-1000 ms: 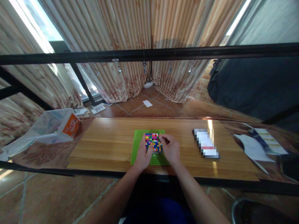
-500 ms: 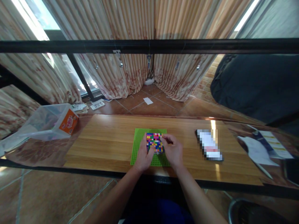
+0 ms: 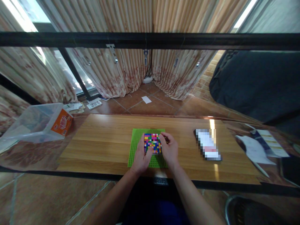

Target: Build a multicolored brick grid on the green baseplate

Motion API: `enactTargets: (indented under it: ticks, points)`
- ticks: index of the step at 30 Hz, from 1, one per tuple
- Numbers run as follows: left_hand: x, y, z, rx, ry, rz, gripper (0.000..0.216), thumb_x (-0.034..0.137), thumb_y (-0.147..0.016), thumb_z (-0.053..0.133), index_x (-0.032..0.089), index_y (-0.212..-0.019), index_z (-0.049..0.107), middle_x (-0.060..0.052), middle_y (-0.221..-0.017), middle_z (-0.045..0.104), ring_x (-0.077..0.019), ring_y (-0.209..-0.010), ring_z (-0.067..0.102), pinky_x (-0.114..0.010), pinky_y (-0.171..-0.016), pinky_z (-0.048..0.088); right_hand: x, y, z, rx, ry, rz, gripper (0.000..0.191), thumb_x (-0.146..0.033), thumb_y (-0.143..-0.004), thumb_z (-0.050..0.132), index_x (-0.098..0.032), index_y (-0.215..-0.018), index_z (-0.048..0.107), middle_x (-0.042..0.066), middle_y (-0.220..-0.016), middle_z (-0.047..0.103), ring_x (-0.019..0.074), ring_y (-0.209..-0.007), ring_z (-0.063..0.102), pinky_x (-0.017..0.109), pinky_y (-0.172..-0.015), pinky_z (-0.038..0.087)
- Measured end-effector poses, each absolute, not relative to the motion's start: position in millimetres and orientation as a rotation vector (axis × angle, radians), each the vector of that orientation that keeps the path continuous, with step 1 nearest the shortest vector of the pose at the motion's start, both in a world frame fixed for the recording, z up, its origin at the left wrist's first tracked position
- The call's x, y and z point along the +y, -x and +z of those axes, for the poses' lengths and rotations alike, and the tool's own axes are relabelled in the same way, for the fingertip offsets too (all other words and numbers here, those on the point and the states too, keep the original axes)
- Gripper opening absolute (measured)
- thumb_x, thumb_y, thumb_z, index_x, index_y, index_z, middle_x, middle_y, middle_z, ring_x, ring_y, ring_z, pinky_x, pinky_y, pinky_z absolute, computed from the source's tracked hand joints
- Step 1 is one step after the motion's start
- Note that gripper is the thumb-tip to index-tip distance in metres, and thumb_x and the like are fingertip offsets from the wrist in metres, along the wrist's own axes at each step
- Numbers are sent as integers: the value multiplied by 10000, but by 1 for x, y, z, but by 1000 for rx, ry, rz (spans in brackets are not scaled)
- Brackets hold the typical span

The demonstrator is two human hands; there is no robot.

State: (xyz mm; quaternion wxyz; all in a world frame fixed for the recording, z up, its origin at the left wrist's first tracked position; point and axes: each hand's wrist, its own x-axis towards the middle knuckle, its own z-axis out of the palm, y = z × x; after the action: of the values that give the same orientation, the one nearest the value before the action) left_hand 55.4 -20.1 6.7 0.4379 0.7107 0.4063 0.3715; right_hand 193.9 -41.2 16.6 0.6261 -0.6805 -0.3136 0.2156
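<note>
Nearer than the green baseplate (image 3: 131, 150) and off to its right, a round, metal-rimmed object (image 3: 249, 211) is showing partly, its inside too dark to read. Over the baseplate, the left hand (image 3: 141, 157) is holding the block panel (image 3: 153, 143) along its left side in a narrow grip, its thumb lying across the lower face. The multicoloured panel is facing up and looking roughly square, its edges running nearly parallel to the baseplate's; whether it is touching the baseplate I cannot tell. The right hand (image 3: 170, 151) is bending its thumb and fingertips together at the panel's upper right corner — a narrow grip, but whether it is pinching a brick is not clear. The desk (image 3: 93, 147) is carrying the baseplate and, right of it, a phone (image 3: 208, 145). Well right of the baseplate, papers (image 3: 254, 151) are lying loose. Well left of it, a clear plastic tub (image 3: 28, 120) with an orange label (image 3: 62, 122) is sitting — its contents blurred. Beyond the baseplate, patterned curtains (image 3: 131, 75) are hanging to the tiled floor (image 3: 161, 104).
</note>
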Motion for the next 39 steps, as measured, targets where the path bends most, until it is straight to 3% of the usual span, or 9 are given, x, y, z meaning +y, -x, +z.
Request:
enactTargets:
  ticks: [19,39]
  points:
    - [-21,-55,9,1013,-1754,922,634,290,-893,481,195,-1477,253,-126,-1518,330,-263,-1373,349,-469,-1143,248,-44,-193,17,-651,1470,580,337,-459,-776,617,-164,-923,689,59,-878,696,180,-780,620,326,-740,494]
    - [-23,-56,12,1012,-1748,934,636,313,-890,490,176,-1469,267,-137,-1511,339,-263,-1367,355,-458,-1139,259,-46,-193,17,-641,1382,698,317,-317,-707,619,-186,-988,685,41,-933,687,177,-802,590,322,-746,472]
